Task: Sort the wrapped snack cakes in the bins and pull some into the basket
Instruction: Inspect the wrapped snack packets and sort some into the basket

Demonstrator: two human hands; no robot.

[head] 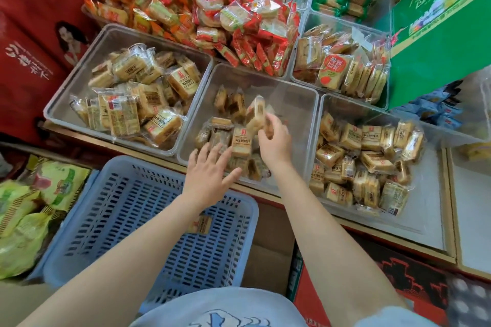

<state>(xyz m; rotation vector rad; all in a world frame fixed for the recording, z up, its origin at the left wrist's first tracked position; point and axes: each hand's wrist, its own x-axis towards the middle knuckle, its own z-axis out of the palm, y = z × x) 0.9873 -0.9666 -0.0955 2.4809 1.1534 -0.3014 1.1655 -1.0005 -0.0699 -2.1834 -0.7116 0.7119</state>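
Blue basket (111,220) below flat left hand (207,175); right hand (275,145) grasping blurred, unreadable cake (256,114).

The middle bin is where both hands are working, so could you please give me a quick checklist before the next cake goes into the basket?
1. Right hand grips a wrapped cake: ok, though blurred.
2. Left hand free, fingers spread over the middle bin's near edge: ok.
3. Blue basket sits below the bin with room: ok.
4. One cake in the basket: ok.
5. Held cake matches the bin's others: cannot tell.
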